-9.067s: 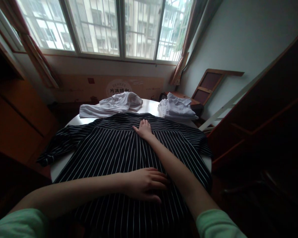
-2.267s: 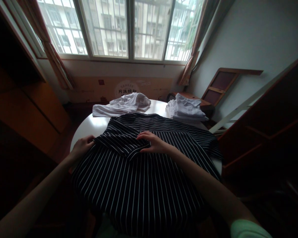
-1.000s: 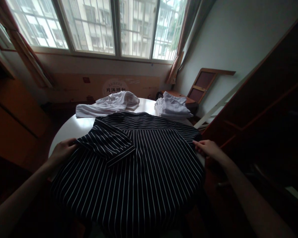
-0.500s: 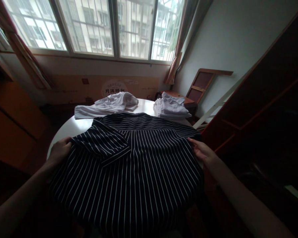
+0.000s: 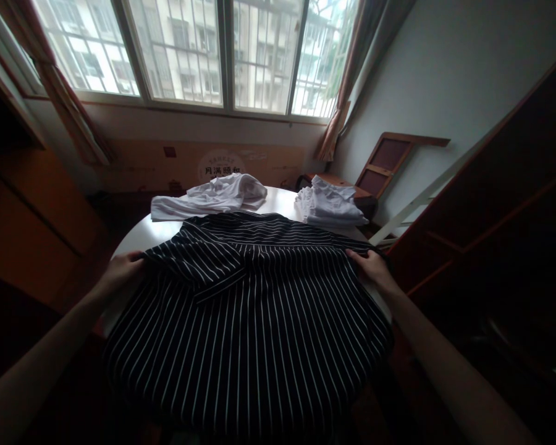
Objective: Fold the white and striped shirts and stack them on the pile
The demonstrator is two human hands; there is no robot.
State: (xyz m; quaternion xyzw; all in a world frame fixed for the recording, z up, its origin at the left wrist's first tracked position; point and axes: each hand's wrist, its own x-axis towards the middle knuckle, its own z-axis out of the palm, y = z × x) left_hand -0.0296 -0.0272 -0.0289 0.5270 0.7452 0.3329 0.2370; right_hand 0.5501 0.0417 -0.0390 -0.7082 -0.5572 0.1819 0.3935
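A black shirt with white stripes (image 5: 259,321) lies spread over the round white table (image 5: 132,240), its lower part draping over the near edge. Its left sleeve is folded inward across the back. My left hand (image 5: 123,269) pinches the shirt's left edge near that folded sleeve. On the opposite side, my right hand (image 5: 370,267) is closed on the cloth just below the right shoulder. The right sleeve is partly hidden behind that hand.
A loose heap of white clothing (image 5: 217,196) sits at the table's far left, and a stack of folded white clothes (image 5: 331,203) at its far right. Beyond are a long cardboard box (image 5: 152,164) and a wooden frame (image 5: 384,162). A dark wooden panel (image 5: 449,228) slants at right.
My right hand has moved its grip inward and slightly up on the shirt's right side, bunching the cloth there. My left hand keeps its hold. The view has shifted slightly left.
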